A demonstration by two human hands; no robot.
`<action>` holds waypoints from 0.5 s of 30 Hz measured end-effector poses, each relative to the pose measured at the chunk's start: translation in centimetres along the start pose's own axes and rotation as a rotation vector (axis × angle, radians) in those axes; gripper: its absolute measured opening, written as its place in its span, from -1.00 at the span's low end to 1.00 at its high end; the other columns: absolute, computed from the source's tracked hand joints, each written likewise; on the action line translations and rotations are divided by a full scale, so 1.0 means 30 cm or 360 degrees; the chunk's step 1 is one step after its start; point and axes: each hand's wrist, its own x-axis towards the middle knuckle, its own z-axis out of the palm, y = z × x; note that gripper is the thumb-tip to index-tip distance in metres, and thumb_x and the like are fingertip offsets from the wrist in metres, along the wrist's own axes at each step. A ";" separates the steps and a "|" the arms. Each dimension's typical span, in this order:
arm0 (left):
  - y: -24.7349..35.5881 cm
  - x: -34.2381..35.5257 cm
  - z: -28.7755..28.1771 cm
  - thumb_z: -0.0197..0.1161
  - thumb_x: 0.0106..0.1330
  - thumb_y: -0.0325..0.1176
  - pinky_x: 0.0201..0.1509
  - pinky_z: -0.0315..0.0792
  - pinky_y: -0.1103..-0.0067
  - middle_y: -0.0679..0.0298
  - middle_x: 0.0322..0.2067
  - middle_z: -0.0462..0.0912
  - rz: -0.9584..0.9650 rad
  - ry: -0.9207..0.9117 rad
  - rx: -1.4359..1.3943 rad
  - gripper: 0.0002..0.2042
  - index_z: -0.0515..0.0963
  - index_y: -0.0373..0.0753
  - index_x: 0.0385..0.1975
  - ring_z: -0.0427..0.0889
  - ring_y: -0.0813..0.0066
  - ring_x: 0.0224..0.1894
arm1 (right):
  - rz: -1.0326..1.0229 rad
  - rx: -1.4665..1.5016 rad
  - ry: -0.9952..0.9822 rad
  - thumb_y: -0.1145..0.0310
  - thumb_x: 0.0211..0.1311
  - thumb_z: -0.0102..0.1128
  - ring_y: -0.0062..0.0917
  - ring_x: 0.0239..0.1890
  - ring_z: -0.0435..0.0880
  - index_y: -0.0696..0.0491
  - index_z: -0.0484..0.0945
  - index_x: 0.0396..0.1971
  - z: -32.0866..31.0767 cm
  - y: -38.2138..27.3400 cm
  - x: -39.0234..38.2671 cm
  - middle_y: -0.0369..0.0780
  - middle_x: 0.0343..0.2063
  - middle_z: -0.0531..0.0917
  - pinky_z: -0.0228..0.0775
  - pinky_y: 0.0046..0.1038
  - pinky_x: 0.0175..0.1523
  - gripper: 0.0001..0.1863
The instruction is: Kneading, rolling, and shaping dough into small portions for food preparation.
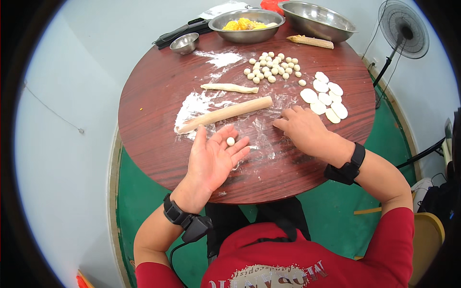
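Note:
My left hand [211, 161] is turned palm up, its fingers spread, and a small white dough ball [230, 141] rests on them. To the right, my right hand [307, 129] is held palm down low over the table, fingers loosely bent and pointing left; what lies beneath them is hidden. A wooden rolling pin [228, 114] lies at a slant just beyond my left hand. Behind it stretches a thin dough rope [230, 88]. Several dough balls [274, 71] are clustered farther back, and flat round wrappers [339, 110] lie beyond my right hand, some overlapping.
Flour [192, 108] dusts the round brown table [153, 144]. Along the far edge stand a small metal bowl [185, 44], a large bowl with yellow food [245, 24] and another large metal bowl [317, 21]. A corn-cob-like piece [311, 42] lies nearby. A fan [406, 32] stands at right.

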 end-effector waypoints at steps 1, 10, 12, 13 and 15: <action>0.002 0.003 0.020 -0.37 0.49 0.21 0.36 0.25 0.10 -0.08 0.15 0.36 0.0068 0.0039 0.0060 -0.28 0.27 -0.44 0.18 0.35 -0.15 0.24 | 0.0008 -0.0004 0.0023 0.41 0.11 0.18 -0.23 -0.17 0.58 0.04 0.62 -0.30 0.015 0.007 0.000 -0.13 -0.31 0.59 0.46 -0.25 -0.14 -0.85; 0.018 -0.054 -0.019 -0.21 0.53 0.00 0.37 0.23 0.16 0.04 0.31 0.26 0.0332 -0.0111 0.0449 -0.47 0.28 -0.35 0.22 0.32 0.00 0.31 | 0.0452 0.1608 0.0131 0.42 0.09 0.22 -0.22 -0.45 0.58 0.13 0.55 -0.41 -0.122 -0.122 0.109 -0.10 -0.45 0.58 0.46 -0.23 -0.31 -0.89; -0.012 -0.055 -0.021 -0.22 0.54 -0.05 0.38 0.21 0.18 0.07 0.28 0.32 0.0154 -0.0544 0.0079 -0.54 0.32 -0.29 0.19 0.34 0.16 0.32 | 0.0330 0.1954 0.0297 0.44 0.11 0.25 -0.27 -0.32 0.58 0.14 0.54 -0.40 -0.131 -0.215 0.154 -0.16 -0.45 0.59 0.44 -0.31 -0.21 -0.89; -0.024 -0.063 0.010 -0.22 0.54 -0.05 0.38 0.21 0.18 0.07 0.28 0.32 0.0151 -0.0561 0.0095 -0.54 0.32 -0.29 0.19 0.34 0.16 0.32 | 0.0331 0.1947 0.0321 0.44 0.11 0.25 -0.27 -0.32 0.58 0.14 0.54 -0.40 -0.126 -0.246 0.169 -0.16 -0.45 0.59 0.44 -0.31 -0.21 -0.89; -0.038 -0.065 0.052 -0.24 0.56 -0.11 0.40 0.20 0.18 0.09 0.25 0.36 0.0142 -0.0673 -0.0252 -0.58 0.31 -0.27 0.20 0.35 0.22 0.31 | -0.0191 0.1138 0.0811 0.43 0.09 0.25 -0.26 -0.27 0.57 0.12 0.57 -0.36 -0.066 -0.279 0.200 -0.18 -0.42 0.61 0.41 -0.30 -0.14 -0.88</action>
